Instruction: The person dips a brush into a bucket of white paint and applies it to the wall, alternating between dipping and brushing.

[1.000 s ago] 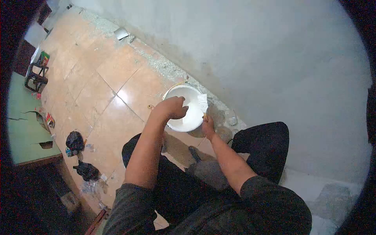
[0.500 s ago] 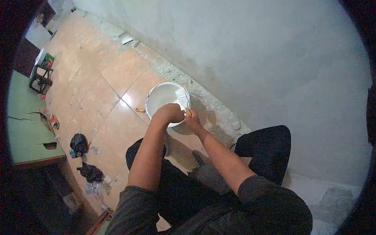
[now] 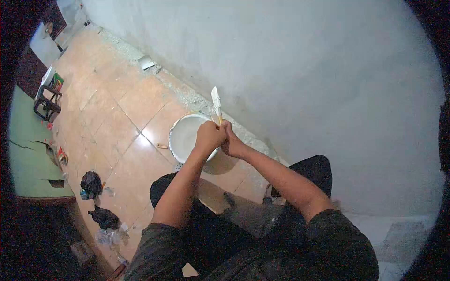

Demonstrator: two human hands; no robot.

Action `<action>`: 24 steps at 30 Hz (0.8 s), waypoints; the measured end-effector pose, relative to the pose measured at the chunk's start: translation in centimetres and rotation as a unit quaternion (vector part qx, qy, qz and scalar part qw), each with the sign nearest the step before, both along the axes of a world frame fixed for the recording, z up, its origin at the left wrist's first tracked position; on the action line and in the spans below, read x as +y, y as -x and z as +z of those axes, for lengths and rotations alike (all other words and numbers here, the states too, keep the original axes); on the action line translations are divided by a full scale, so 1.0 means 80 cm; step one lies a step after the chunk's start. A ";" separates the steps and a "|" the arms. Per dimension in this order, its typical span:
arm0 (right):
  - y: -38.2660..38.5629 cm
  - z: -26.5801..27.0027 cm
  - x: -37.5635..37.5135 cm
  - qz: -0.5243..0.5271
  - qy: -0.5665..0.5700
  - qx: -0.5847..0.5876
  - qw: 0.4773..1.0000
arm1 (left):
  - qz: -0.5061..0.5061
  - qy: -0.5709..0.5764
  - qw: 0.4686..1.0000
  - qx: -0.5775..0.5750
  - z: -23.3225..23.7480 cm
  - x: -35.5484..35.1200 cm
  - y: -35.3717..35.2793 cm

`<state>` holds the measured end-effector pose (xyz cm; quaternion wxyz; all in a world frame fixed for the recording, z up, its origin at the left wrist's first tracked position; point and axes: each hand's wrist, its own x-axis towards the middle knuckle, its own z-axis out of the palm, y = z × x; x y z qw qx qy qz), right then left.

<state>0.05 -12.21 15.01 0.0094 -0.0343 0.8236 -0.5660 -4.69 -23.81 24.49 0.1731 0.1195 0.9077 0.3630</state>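
White-smeared scraper (image 3: 216, 99) upright above the grip, left hand (image 3: 209, 136), right hand (image 3: 233, 144) apparently clenched on its handle

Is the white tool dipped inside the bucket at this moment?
No, the tool points up above the rim of the bucket, its handle between the left hand and the right hand.

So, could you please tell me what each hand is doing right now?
Left hand: closed, against the brush handle; grip unclear.
Right hand: closed on the brush.
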 end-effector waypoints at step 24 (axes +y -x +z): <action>-0.008 0.042 0.053 -0.040 -0.182 -0.100 0.977 | 0.083 -0.234 0.946 -0.208 -0.060 0.064 -0.006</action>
